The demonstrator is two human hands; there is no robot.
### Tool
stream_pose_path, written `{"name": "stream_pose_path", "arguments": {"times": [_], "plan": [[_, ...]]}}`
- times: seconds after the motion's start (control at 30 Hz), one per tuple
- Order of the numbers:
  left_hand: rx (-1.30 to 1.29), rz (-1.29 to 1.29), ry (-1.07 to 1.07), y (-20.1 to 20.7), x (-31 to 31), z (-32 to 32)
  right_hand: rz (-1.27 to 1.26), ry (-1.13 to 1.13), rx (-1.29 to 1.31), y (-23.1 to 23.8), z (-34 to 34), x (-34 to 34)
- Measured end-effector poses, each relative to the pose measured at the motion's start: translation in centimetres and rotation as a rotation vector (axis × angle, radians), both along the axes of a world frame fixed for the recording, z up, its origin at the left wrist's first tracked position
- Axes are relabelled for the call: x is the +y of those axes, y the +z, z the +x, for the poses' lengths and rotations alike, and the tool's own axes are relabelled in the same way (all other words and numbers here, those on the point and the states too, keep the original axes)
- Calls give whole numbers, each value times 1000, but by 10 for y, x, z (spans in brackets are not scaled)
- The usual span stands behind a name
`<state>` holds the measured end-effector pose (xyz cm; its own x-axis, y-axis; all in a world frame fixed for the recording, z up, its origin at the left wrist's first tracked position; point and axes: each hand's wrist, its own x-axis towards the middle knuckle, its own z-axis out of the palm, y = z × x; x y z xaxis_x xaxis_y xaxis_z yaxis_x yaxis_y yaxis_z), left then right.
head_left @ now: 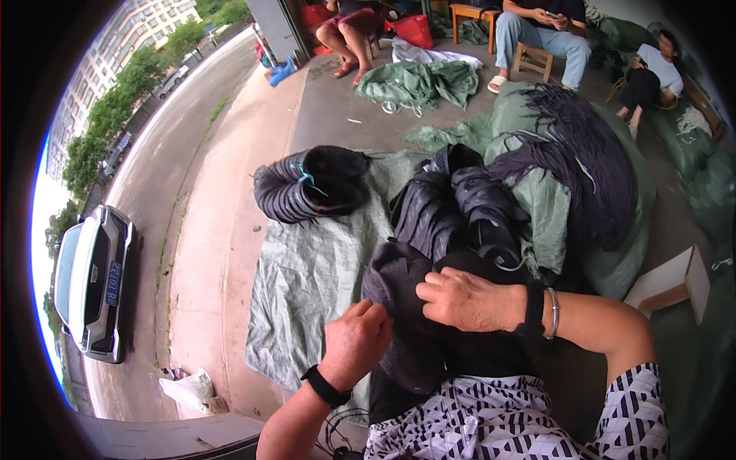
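Note:
A dark shoe upper (pixel 395 280) with a mesh-like surface lies over my lap. My left hand (pixel 356 341) is closed at its left edge, fingertips pinching the material. My right hand (pixel 469 300) is closed too, pressed against the upper's right side; whether a lace is between those fingers is too small to tell. Just beyond my hands stand two stacks of nested black shoe uppers (pixel 433 207), and another tied stack (pixel 307 184) with a turquoise string lies farther left. To the right, a thick bundle of dark laces (pixel 586 165) drapes over a stuffed green sack (pixel 529 115).
A pale green woven sheet (pixel 307 299) covers the ground ahead. At right is a white open box (pixel 678 284). Several people sit at the back near a wooden stool (pixel 534 61) and a crumpled green sack (pixel 418 83). A white car (pixel 92 284) stands on the road at left.

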<state>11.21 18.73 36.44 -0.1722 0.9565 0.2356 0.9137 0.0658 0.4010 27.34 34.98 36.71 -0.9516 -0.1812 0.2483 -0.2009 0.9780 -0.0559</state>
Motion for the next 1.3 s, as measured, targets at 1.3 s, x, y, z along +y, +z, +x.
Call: {"name": "stream_pose_path", "arguments": {"times": [1.3], "plan": [[585,-552,-473,39,47,3,-429,-216,-48,-25,0,-18]]}}
